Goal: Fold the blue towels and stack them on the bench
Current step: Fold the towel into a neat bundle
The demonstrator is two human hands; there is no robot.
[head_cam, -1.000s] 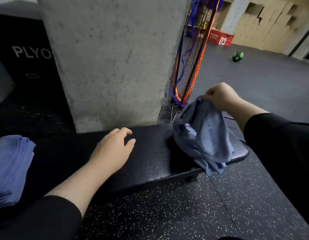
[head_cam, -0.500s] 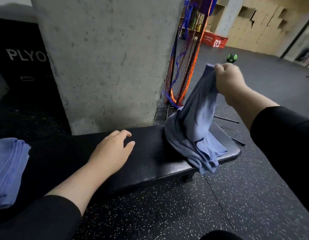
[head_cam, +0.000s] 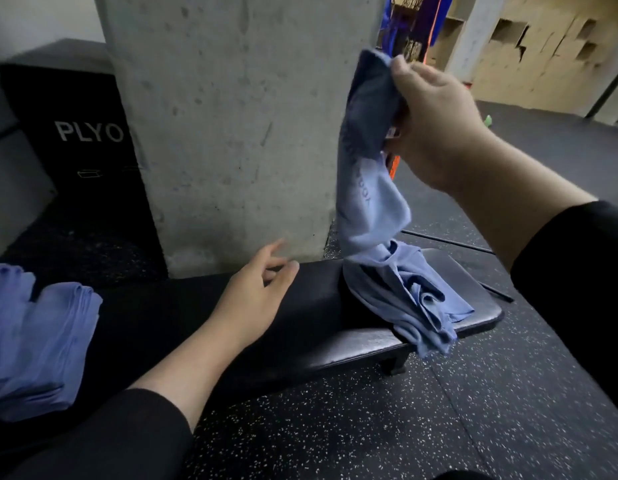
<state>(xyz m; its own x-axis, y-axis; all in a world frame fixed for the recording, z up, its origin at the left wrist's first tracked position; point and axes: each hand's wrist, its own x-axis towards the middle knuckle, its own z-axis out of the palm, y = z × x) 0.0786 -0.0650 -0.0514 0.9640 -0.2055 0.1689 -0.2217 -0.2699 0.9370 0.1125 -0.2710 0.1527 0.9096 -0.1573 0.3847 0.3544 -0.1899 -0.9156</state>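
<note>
A crumpled light-blue cloth towel (head_cam: 376,216) is gripped at its top edge by the right hand (head_cam: 435,123), whose fingers are curled round the bunched fabric and raised high in front of a grey concrete pillar (head_cam: 231,116). From that grip the towel hangs down in a loose, twisted column; faint lettering can be seen along it but cannot be read. Its lower part is heaped in folds on the right end of the black padded surface (head_cam: 335,292), with one corner draped over the near edge towards the black speckled rubber floor (head_cam: 369,427).

The left hand (head_cam: 255,296) is held just over the middle of the surface, palm down, with the fingers relaxed and slightly spread; nothing is held in it, and whether the surface is touched cannot be told. Black sleeves are worn on both forearms.

At the far left of the surface, a stack of folded light-blue towels (head_cam: 34,337) is seen, well apart from the gripped towel. Behind it, a black box marked "PLYO" (head_cam: 79,133) stands on the floor beside the pillar. An orange and blue net (head_cam: 421,19) is partly visible behind the raised hand.
</note>
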